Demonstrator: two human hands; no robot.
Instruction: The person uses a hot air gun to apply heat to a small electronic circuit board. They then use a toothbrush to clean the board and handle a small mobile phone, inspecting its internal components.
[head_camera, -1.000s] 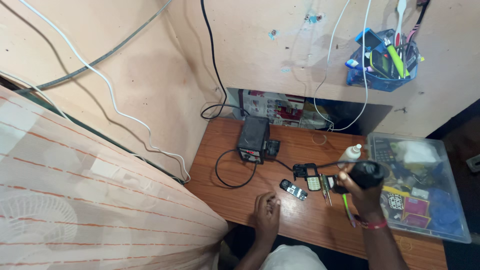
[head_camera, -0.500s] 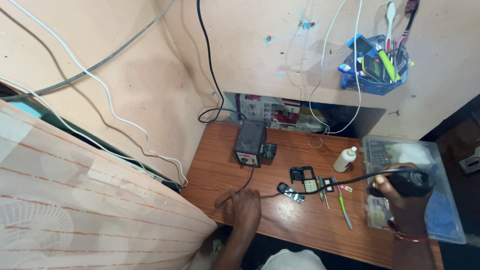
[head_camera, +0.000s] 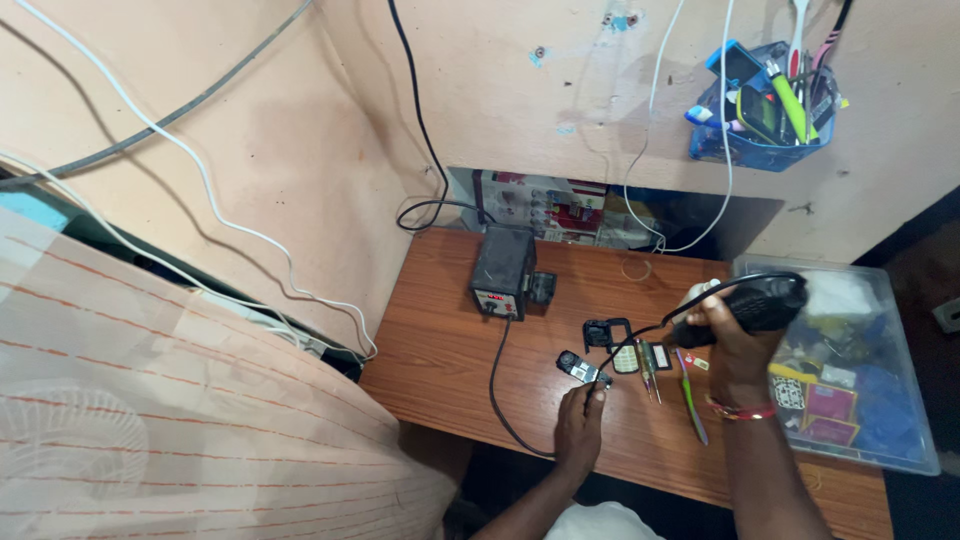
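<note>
My right hand (head_camera: 728, 335) grips a black hot-air handpiece (head_camera: 752, 304) with a black hose, held above the wooden desk (head_camera: 440, 330) near the clear plastic box. My left hand (head_camera: 580, 425) rests on the desk with its fingertips touching a small dark phone part (head_camera: 580, 369). Just right of that part lie a black phone frame (head_camera: 605, 333), a small circuit board (head_camera: 627, 359) and a screwdriver (head_camera: 648, 372). The black rework station (head_camera: 503, 271) stands at the desk's back, its cord looping off the front edge.
A clear plastic box (head_camera: 905, 420) of parts sits at the desk's right end. A green tool (head_camera: 690, 400) lies by my right wrist. A blue holder (head_camera: 762, 105) with tools hangs on the wall. Cables run along the wall; striped cloth (head_camera: 170, 420) fills the left.
My right hand has brought the handpiece back left from over the plastic box toward the phone parts. My left hand has moved right and forward onto the small phone part.
</note>
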